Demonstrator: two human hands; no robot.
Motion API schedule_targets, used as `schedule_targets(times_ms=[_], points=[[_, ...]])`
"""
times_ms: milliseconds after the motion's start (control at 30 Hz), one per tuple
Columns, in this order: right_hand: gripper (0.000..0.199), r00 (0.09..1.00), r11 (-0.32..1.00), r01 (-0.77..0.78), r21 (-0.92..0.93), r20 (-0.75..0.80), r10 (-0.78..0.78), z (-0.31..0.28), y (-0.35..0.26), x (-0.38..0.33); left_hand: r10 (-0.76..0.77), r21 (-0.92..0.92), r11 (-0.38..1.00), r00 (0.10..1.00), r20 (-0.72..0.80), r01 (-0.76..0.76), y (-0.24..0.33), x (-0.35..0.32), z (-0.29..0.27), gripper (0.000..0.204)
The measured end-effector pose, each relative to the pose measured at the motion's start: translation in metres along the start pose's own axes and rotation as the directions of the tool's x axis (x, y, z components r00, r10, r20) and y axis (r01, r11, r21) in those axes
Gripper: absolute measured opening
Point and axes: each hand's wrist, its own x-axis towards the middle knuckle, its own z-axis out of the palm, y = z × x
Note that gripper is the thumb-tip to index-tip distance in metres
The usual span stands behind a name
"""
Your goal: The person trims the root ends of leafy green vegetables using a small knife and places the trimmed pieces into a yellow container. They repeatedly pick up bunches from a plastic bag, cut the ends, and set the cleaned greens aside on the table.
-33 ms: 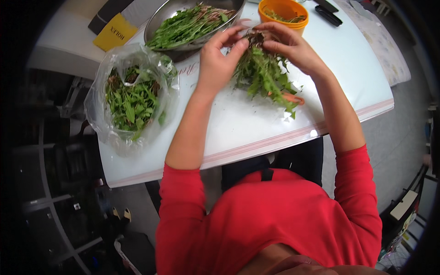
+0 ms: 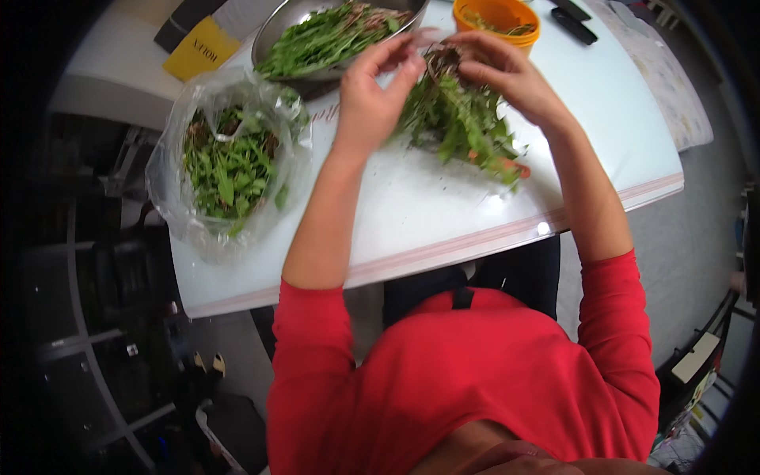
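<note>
My right hand (image 2: 507,73) holds a bunch of leafy greens (image 2: 463,119) with jagged leaves, its thumb and fingers closed round the brown root end. The leaves hang down toward the table's near edge. Just left of the roots, my left hand (image 2: 370,99) has its thumb and fingertips drawn together in a pinch; whatever is between them is too small to make out. Under the leaf tips an orange object (image 2: 520,169) shows in part, the rest covered by the greens.
A clear plastic bag (image 2: 170,178) of loose greens lies at the left of the white table (image 2: 412,226). Behind my hands stand a metal bowl (image 2: 265,47) of greens and an orange tub (image 2: 532,39) with plant scraps. A yellow bag (image 2: 200,49) and a black object (image 2: 574,26) lie farther back.
My left hand has drawn slightly left, away from the roots. The greens in my right hand have shifted a little and now cover more of the orange object.
</note>
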Motion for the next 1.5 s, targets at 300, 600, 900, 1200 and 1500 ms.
schedule_targets(times_ms=[300,600,900,1200,1500], points=[[0.032,0.981,0.993,0.019,0.117,-0.195,0.004,0.003,0.022,0.003,0.068,-0.063,0.994,0.969,-0.239,-0.086,0.025,-0.04,-0.055,0.021],[0.032,0.988,0.988,0.013,-0.154,-0.151,-0.037,0.007,0.015,0.012,0.014,-0.128,0.991,0.99,-0.138,-0.031,0.014,-0.008,-0.031,0.031],[0.055,0.9,0.497,0.423,-0.757,0.287,-0.329,0.099,-0.027,-0.047,0.025,-0.195,0.978,0.971,-0.239,-0.073,0.05,-0.008,-0.069,0.023],[0.068,0.71,0.568,0.638,-0.52,0.683,-0.171,0.194,0.029,-0.071,0.043,-0.158,0.983,0.958,-0.284,-0.091,0.063,-0.015,-0.101,0.025],[0.068,0.572,0.611,0.709,-0.352,0.793,-0.207,0.228,0.01,-0.076,0.106,-0.099,0.987,0.971,-0.213,-0.129,0.077,-0.009,-0.098,0.027]])
